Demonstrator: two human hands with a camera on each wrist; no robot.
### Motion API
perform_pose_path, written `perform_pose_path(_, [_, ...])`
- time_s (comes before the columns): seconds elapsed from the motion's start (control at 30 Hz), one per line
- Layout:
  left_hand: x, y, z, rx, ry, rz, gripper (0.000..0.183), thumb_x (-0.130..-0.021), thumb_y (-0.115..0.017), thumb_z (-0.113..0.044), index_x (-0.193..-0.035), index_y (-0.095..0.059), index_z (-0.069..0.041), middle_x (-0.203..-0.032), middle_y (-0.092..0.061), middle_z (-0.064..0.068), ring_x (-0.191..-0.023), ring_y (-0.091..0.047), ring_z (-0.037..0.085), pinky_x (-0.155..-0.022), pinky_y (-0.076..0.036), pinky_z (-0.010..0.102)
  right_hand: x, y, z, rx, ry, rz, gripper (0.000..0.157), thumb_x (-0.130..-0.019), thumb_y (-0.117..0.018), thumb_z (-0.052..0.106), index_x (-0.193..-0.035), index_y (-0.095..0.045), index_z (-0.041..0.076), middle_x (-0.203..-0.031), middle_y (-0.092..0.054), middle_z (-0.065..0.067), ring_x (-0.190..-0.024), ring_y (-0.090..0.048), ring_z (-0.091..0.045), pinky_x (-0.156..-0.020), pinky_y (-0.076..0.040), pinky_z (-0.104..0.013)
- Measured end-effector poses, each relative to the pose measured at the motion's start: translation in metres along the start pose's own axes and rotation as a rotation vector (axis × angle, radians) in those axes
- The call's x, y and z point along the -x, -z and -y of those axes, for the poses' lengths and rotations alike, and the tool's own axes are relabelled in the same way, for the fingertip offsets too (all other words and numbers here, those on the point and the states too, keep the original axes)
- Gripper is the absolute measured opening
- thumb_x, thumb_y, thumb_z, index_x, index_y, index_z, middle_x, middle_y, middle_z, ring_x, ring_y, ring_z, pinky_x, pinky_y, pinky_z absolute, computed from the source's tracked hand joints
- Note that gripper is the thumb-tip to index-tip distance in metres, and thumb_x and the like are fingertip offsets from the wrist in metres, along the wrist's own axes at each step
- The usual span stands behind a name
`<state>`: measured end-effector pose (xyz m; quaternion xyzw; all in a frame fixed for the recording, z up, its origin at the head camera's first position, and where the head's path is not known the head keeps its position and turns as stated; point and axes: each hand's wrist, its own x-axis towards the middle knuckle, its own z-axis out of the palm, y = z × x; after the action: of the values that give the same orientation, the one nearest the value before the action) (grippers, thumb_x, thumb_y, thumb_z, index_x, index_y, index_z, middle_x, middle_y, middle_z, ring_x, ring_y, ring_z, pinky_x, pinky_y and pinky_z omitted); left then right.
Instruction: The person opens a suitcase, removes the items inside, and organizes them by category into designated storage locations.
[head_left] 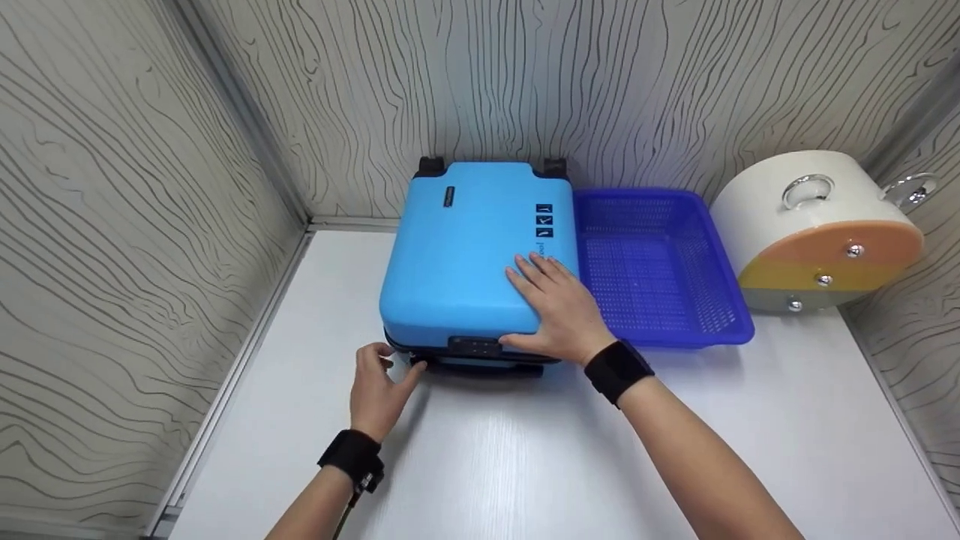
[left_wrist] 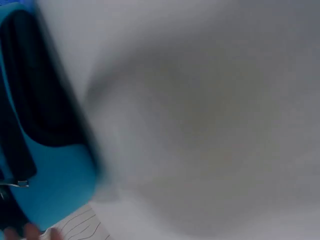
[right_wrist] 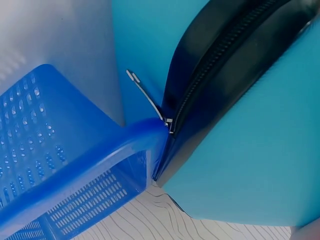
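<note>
A light blue hard-shell suitcase (head_left: 472,262) lies flat on the white table, its wheels toward the back wall. My right hand (head_left: 559,311) rests with spread fingers on the front right part of its lid, the thumb beside the black lock (head_left: 475,346). At the front left corner is my left hand (head_left: 379,386), thumb apart from the bent fingers. The left wrist view catches blurred fingertips (left_wrist: 30,233) below a metal zipper pull (left_wrist: 19,184), apart from it. Another zipper pull (right_wrist: 145,97) hangs at the suitcase's side in the right wrist view.
A blue perforated plastic basket (head_left: 739,319) stands against the suitcase's right side. Right of it is a white rounded box (head_left: 757,187) with an orange, yellow and grey front, round knobs and a metal handle. Patterned wall panels (head_left: 510,82) enclose the table (head_left: 480,457) at the back and sides.
</note>
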<state>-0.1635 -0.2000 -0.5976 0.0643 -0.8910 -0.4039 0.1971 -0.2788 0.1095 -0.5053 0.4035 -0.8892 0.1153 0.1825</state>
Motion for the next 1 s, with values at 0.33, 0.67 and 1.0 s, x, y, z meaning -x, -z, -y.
perform_pose_path(0.33, [-0.006,0.007,-0.005,0.052,0.147,0.159,0.012,-0.099,-0.070,-0.024,-0.102,-0.065,-0.014,-0.097,-0.064,-0.001,-0.081,-0.059,0.014,-0.071,-0.049,0.034,0.000,0.000,0.000,-0.009,-0.009,0.015,0.105,-0.083,-0.062,0.079,-0.159,-0.037,0.011,-0.163,-0.034,-0.013,-0.152,-0.026,-0.031,-0.125,-0.013,-0.043])
perform_pose_path(0.67, [-0.006,0.016,0.000,-0.062,-0.006,0.139,0.011,-0.100,-0.070,-0.018,-0.105,-0.077,-0.013,-0.090,-0.063,-0.004,-0.082,-0.058,0.013,-0.073,-0.050,0.033,0.001,0.000,-0.003,-0.007,0.003,0.000,0.104,-0.084,-0.063,0.078,-0.159,-0.038,0.011,-0.163,-0.036,-0.013,-0.152,-0.027,-0.032,-0.124,-0.014,-0.044])
perform_pose_path(1.0, [-0.030,0.040,0.018,-0.097,0.078,0.133,0.017,-0.101,-0.069,-0.021,-0.105,-0.078,-0.009,-0.089,-0.062,0.001,-0.079,-0.056,0.017,-0.070,-0.047,0.033,0.001,-0.001,-0.001,-0.015,0.011,-0.005,0.103,-0.084,-0.062,0.078,-0.159,-0.038,0.011,-0.163,-0.036,-0.013,-0.152,-0.027,-0.032,-0.124,-0.014,-0.044])
